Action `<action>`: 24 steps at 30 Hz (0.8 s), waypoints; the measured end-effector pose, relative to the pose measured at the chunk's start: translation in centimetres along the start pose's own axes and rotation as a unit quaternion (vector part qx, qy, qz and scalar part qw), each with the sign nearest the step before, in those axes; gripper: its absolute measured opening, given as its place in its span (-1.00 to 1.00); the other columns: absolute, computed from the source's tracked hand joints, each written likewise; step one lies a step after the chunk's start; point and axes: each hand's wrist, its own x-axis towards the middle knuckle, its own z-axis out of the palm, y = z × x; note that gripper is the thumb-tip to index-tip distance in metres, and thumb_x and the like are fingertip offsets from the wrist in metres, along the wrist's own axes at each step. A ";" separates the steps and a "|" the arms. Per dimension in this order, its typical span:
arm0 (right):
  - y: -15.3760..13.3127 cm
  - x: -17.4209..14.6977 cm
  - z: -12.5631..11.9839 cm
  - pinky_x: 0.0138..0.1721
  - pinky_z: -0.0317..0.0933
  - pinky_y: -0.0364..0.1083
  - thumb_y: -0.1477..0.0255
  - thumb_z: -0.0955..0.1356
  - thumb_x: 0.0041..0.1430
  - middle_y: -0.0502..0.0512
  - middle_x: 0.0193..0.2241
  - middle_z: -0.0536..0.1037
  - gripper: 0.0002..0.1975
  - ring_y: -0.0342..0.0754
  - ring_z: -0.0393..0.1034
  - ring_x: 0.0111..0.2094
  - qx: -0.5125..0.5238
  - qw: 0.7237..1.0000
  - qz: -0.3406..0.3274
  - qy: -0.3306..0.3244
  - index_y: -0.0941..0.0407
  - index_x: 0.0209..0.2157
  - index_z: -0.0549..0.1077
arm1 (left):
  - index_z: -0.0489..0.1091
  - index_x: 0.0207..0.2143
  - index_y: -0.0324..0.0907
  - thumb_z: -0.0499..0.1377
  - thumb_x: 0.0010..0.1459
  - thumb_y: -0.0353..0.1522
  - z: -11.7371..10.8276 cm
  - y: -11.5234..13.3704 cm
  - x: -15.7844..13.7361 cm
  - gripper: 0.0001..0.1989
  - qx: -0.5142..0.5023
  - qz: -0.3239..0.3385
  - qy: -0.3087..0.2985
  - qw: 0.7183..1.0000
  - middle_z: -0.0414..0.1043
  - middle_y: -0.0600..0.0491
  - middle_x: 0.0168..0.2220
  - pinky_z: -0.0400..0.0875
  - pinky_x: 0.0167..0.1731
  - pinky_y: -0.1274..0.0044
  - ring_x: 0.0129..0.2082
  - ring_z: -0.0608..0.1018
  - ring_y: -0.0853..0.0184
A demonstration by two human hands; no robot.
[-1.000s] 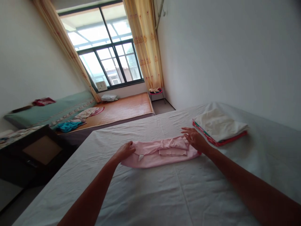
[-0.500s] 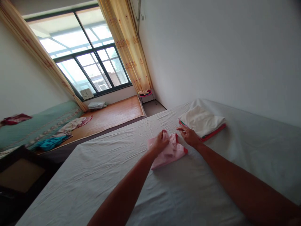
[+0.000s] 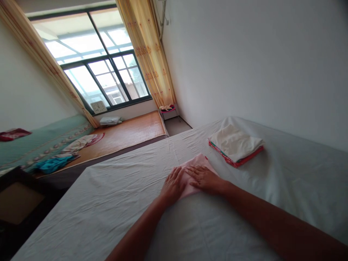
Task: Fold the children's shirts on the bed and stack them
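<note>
A folded pink garment (image 3: 200, 160) with a bit of red at its far edge lies on the pale sheet-covered surface (image 3: 127, 192). Both palms press flat on it. My left hand (image 3: 173, 185) covers its left side, fingers stretched out. On its right part rests my right hand (image 3: 204, 179), fingers spread and pointing left. What kind of garment it is cannot be made out. Just beyond my right hand sits a folded stack of cloth (image 3: 236, 142), cream on top with red and green edges beneath.
A white wall (image 3: 258, 72) bounds the right side. Past the far edge is a low bed with a brown mat (image 3: 136, 127), holding crumpled clothes and a blue cloth (image 3: 56, 164). A dark chair (image 3: 20, 203) stands at the left. A clock (image 3: 98, 106) leans by the window.
My left hand has let go of the garment's gathered part and now lies flat. My right hand has come down onto the garment, which is now smoother and flatter.
</note>
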 end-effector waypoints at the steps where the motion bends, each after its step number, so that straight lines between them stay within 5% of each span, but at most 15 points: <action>1: 0.4 0.0 0.7 0.24 -0.11 0.13 0.10 0.13 0.27 0.20 0.23 0.20 -0.38 0.08 0.02 0.25 -0.016 0.999 0.029 -0.015 0.11 0.26 0.11 | -0.01 0.28 -0.12 -0.07 0.28 -0.15 0.4 -0.1 -0.3 -0.44 0.003 -0.012 -0.006 1.000 -0.01 -0.07 0.30 0.02 0.23 0.24 0.31 0.01 0.18; 8: 5.0 -0.2 1.6 0.22 -0.09 0.15 0.08 0.04 0.28 0.35 0.25 0.13 -0.31 0.15 -0.06 0.28 -0.072 0.961 0.267 0.008 0.27 0.24 0.12 | 0.04 0.26 -0.13 -0.10 0.29 -0.13 0.6 -0.2 -0.7 -0.45 -0.006 -0.032 0.000 0.999 -0.02 -0.06 0.31 -0.01 0.24 0.25 0.32 -0.01 0.19; 12: 6.0 -0.3 1.6 0.19 -0.02 0.16 0.14 0.13 0.23 0.41 0.17 0.26 -0.36 0.19 0.05 0.23 -0.048 0.954 0.288 0.068 0.28 0.21 0.15 | 0.08 0.25 -0.11 -0.06 0.28 -0.18 0.3 0.0 -0.8 -0.48 -0.020 -0.027 0.010 0.999 0.02 -0.05 0.30 0.01 0.23 0.25 0.31 0.01 0.18; 15: 5.9 -0.2 1.4 0.14 0.12 0.12 0.22 0.22 0.18 0.31 0.09 0.37 -0.41 0.10 0.25 0.12 0.079 0.963 0.234 0.110 0.16 0.21 0.14 | 0.11 0.23 -0.09 -0.04 0.27 -0.20 0.3 0.0 -1.0 -0.50 -0.030 -0.022 0.018 0.999 0.04 -0.03 0.29 0.02 0.23 0.26 0.30 0.03 0.19; 19: 5.2 0.1 0.1 -0.01 0.29 0.08 0.22 0.35 0.05 0.19 -0.06 0.48 -0.36 0.06 0.40 -0.03 0.261 0.919 0.246 0.165 0.08 0.16 0.20 | 0.14 0.21 -0.07 -0.02 0.26 -0.24 0.3 -0.2 -1.3 -0.53 -0.040 -0.007 0.046 0.998 0.08 -0.01 0.27 0.04 0.22 0.27 0.29 0.06 0.20; 21: 4.6 0.0 -1.0 -0.06 0.33 0.11 0.18 0.40 -0.03 0.22 -0.09 0.50 -0.41 0.12 0.42 -0.05 0.319 0.892 0.290 0.136 0.11 0.04 0.34 | 0.15 0.20 -0.06 0.00 0.25 -0.27 0.3 -0.2 -1.5 -0.53 -0.045 -0.004 0.058 0.997 0.09 0.00 0.27 0.06 0.22 0.28 0.29 0.07 0.20; 24: 3.4 -0.4 -2.5 -0.12 0.36 0.09 0.16 0.42 -0.04 0.20 -0.16 0.57 -0.48 0.13 0.47 -0.14 0.458 0.836 0.300 0.010 0.15 -0.08 0.44 | 0.17 0.19 -0.03 0.02 0.24 -0.29 0.2 -0.1 -1.6 -0.54 -0.050 -0.001 0.062 0.997 0.10 0.02 0.26 0.07 0.21 0.29 0.29 0.08 0.21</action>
